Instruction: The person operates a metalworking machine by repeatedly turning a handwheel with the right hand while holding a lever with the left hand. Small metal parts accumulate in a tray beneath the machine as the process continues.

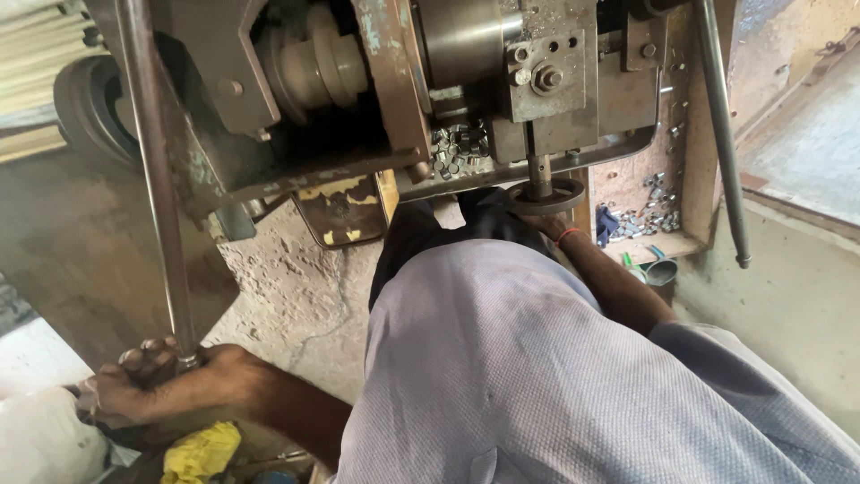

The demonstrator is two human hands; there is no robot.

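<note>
From the head view we look down over a grey-shirted shoulder point(555, 358) at a worn metal machine point(376, 99). Our left hand point(170, 385) is at the lower left, its fingers point(143, 354) clenched around the bottom end of a long steel lever point(157, 179) that runs up and past the top edge, along the machine's left side. Just below that hand lies a yellow cloth point(202, 453).

Our right hand point(548, 224) reaches forward under the machine to a small round handwheel point(546, 194) on a short vertical shaft. The hand is mostly hidden behind the wheel and the shoulder, so we cannot tell whether its fingers are clenched on the rim or only touching it. An orange band point(568, 236) circles the wrist.

Above the wheel, a shallow tray point(627, 142) holds a heap of small metal pieces point(459, 148). To the right, more small pieces point(654, 211) lie on a wooden shelf point(658, 246), beside a blue rag point(606, 224). A second thin rod point(721, 134) hangs down at the right.
</note>
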